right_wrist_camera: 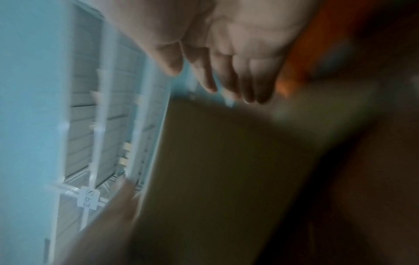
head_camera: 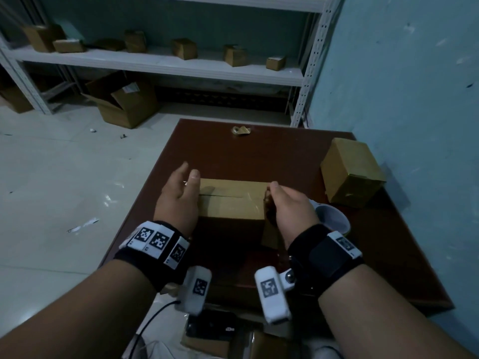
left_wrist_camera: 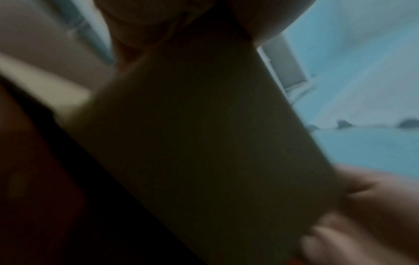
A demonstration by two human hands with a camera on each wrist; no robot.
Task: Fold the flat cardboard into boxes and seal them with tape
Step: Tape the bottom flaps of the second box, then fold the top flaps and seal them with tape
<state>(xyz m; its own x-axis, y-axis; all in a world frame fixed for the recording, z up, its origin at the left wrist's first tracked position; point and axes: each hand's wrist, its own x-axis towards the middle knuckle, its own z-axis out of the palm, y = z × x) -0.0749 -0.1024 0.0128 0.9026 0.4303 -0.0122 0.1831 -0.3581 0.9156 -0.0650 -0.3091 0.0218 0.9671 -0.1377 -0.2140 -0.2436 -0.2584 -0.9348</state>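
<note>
dim room: blue wall (head_camera: 404,73), white shelving (head_camera: 160,63), pale floor (head_camera: 51,164).

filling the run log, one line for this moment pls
box on table | left hand open at left side | right hand at right side, grip unclear | top seam closed

Box (head_camera: 232,198) btwn hands, on table (head_camera: 272,151)

bare tabletop (head_camera: 233,154) lies open beyond the box (head_camera: 232,200) — only a small padlock (head_camera: 241,130) near the far edge; right side crowded by a sealed box (head_camera: 351,172), tape roll (head_camera: 333,218) and wall (head_camera: 414,86).
</note>
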